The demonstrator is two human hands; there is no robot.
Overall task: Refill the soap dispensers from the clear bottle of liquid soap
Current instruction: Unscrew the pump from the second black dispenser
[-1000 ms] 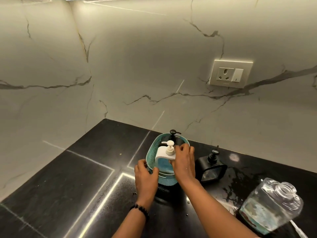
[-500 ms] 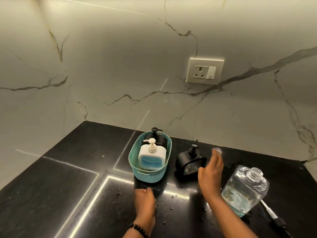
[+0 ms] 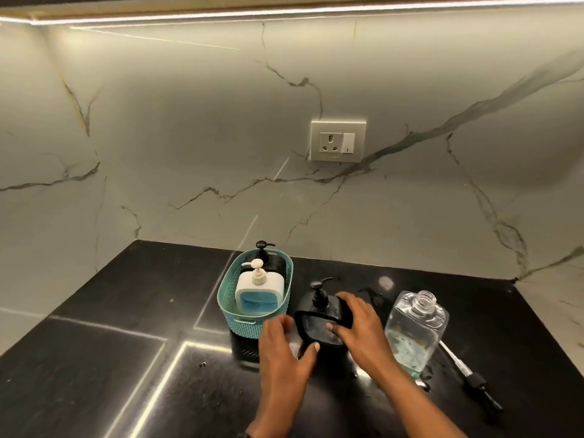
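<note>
black pump dispenser [image 3: 319, 314] stands upright beside the uncapped, tilted clear bottle [image 3: 414, 333], part full; white dispenser [image 3: 259, 292] sits in a teal basket [image 3: 249, 320].

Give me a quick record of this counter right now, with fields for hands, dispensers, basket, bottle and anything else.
right hand: grips black dispenser on counter
left hand: open, at that dispenser's left side
basket: teal, holds a white dispenser and a second black dispenser
clear bottle: uncapped, partly full, right of hands
pump tube: lying beside bottle
</note>
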